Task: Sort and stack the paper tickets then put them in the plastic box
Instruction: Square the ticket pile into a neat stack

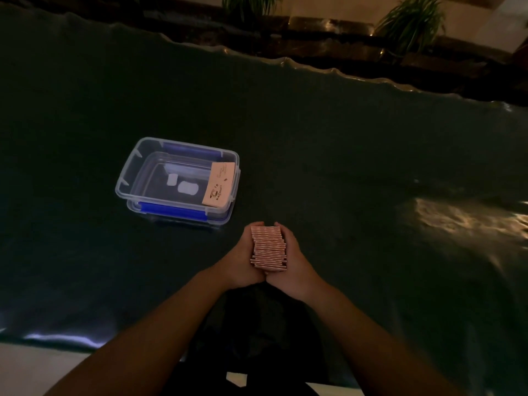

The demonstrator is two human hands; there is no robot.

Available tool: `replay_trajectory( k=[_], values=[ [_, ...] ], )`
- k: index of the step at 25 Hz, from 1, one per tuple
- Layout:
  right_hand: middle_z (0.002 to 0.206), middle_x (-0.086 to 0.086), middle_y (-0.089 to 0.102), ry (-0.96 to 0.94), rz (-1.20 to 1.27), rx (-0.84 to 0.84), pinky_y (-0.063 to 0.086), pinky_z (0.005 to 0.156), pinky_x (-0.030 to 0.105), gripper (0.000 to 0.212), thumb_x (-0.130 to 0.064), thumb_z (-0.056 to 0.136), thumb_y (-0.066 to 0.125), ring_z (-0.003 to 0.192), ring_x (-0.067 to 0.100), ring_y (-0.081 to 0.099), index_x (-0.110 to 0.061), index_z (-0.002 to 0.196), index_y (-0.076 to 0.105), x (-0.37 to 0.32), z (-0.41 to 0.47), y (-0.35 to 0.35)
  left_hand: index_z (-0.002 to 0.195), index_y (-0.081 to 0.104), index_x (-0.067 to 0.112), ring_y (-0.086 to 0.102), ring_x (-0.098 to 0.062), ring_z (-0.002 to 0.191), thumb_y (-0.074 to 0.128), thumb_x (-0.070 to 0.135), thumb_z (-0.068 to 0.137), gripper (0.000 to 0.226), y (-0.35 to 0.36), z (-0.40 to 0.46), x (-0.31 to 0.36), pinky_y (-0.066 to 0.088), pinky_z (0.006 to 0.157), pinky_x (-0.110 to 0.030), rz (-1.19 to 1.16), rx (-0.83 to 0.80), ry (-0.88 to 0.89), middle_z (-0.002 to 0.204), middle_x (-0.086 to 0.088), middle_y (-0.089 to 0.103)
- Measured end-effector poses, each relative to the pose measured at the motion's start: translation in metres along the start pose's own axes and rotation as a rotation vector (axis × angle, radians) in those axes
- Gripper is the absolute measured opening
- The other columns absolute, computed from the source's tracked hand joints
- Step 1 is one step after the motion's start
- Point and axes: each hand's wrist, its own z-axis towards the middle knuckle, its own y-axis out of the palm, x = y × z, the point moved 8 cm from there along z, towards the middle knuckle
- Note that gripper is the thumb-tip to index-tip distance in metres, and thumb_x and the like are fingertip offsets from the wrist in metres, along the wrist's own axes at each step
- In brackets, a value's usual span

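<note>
Ticket stack [268, 250] between left hand [243, 264], right hand [294, 264].

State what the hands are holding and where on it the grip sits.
A stack of paper tickets, standing on edge. The left hand and right hand press its two opposite sides, with fingertips curled over the far end.

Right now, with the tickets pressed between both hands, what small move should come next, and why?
Probably carry the ticket stack, squared between the left hand and right hand, forward-left to the open plastic box; one ticket already leans at its right side, leaving bare floor.
</note>
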Motion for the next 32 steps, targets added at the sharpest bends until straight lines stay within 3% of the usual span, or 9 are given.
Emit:
replay_trajectory(
  k=[3, 7, 9, 14, 20, 22, 24, 29, 32],
  values=[
    [0.149, 0.002, 0.054, -0.003, -0.008, 0.044, 0.049, 0.116, 0.043, 0.102, 0.004, 0.077, 0.083, 0.134, 0.014, 0.060, -0.027, 0.159, 0.029, -0.002, -0.001, -0.007, 0.148, 0.037, 0.043, 0.051, -0.006, 0.136, 0.088, 0.035, 0.077, 0.088, -0.004, -0.001, 0.009, 0.040, 0.120, -0.048, 0.019, 0.025, 0.000, 0.145, 0.013, 0.052],
    [0.158, -0.001, 0.047, -0.009, -0.039, 0.016, 0.044, 0.121, 0.038, 0.111, -0.006, 0.079, 0.087, 0.141, 0.011, 0.053, -0.026, 0.166, 0.021, -0.001, -0.004, -0.009, 0.161, -0.001, 0.038, 0.043, -0.001, 0.139, 0.096, 0.035, 0.065, 0.137, 0.001, -0.004, 0.013, 0.033, 0.111, -0.020, -0.031, 0.017, 0.043, 0.148, 0.016, 0.043],
    [0.167, 0.001, 0.035, 0.010, -0.044, -0.036, 0.039, 0.124, 0.036, 0.121, -0.006, 0.079, 0.087, 0.148, 0.014, 0.046, -0.025, 0.170, 0.010, 0.002, -0.005, -0.001, 0.160, -0.008, 0.038, 0.044, 0.002, 0.136, 0.097, 0.032, 0.065, 0.142, 0.006, -0.004, 0.010, 0.033, 0.105, -0.014, -0.037, 0.004, 0.034, 0.146, 0.016, 0.042],
    [0.158, 0.004, 0.044, 0.033, -0.006, 0.053, 0.045, 0.119, 0.038, 0.100, 0.000, 0.082, 0.080, 0.134, 0.014, 0.057, -0.033, 0.160, 0.027, 0.007, 0.004, 0.002, 0.144, 0.034, 0.040, 0.055, 0.005, 0.121, 0.093, 0.030, 0.072, 0.094, -0.002, -0.003, 0.009, 0.043, 0.114, -0.036, -0.008, 0.071, -0.005, 0.135, 0.016, 0.054],
    [0.153, 0.002, 0.053, 0.042, 0.119, 0.003, 0.054, 0.110, 0.042, 0.104, -0.016, 0.062, 0.089, 0.130, 0.012, 0.061, -0.042, 0.148, 0.036, 0.010, -0.002, -0.003, 0.131, 0.046, 0.040, 0.062, -0.006, 0.121, 0.096, 0.031, 0.058, 0.089, -0.016, -0.010, 0.018, 0.049, 0.103, -0.036, -0.028, 0.110, -0.006, 0.127, 0.010, 0.066],
    [0.155, -0.003, 0.051, 0.090, 0.220, -0.005, 0.052, 0.113, 0.041, 0.122, -0.030, 0.056, 0.094, 0.132, 0.010, 0.059, -0.031, 0.160, 0.030, 0.018, -0.010, -0.004, 0.128, 0.049, 0.039, 0.064, -0.005, 0.118, 0.097, 0.023, 0.057, 0.087, -0.019, -0.016, 0.014, 0.053, 0.101, -0.038, -0.139, 0.132, -0.031, 0.126, 0.009, 0.066],
    [0.156, -0.008, 0.047, 0.172, 0.332, -0.033, 0.051, 0.109, 0.036, 0.127, -0.025, 0.064, 0.096, 0.129, 0.008, 0.058, -0.031, 0.166, 0.020, 0.030, -0.019, -0.002, 0.129, 0.051, 0.037, 0.066, -0.012, 0.119, 0.097, 0.015, 0.055, 0.090, -0.020, -0.022, 0.010, 0.056, 0.100, -0.045, -0.337, 0.143, -0.089, 0.129, 0.003, 0.068],
    [0.133, 0.003, 0.076, 0.242, 0.665, 0.011, 0.056, 0.109, 0.054, 0.100, 0.007, 0.069, 0.087, 0.123, 0.026, 0.073, -0.033, 0.152, 0.046, 0.044, -0.029, 0.003, 0.148, 0.044, 0.016, 0.066, -0.035, 0.125, 0.095, 0.006, 0.053, 0.108, -0.005, -0.030, 0.011, 0.054, 0.104, -0.059, -0.668, 0.086, -0.128, 0.136, -0.021, 0.065],
    [0.125, -0.002, 0.080, 0.171, 0.669, 0.042, 0.060, 0.104, 0.050, 0.088, 0.003, 0.066, 0.088, 0.119, 0.019, 0.076, -0.031, 0.140, 0.054, 0.042, -0.029, -0.004, 0.146, 0.037, 0.029, 0.066, -0.033, 0.124, 0.092, -0.001, 0.057, 0.109, -0.009, -0.029, 0.008, 0.060, 0.096, -0.051, -0.698, 0.095, -0.085, 0.136, -0.019, 0.063]
  ],
)
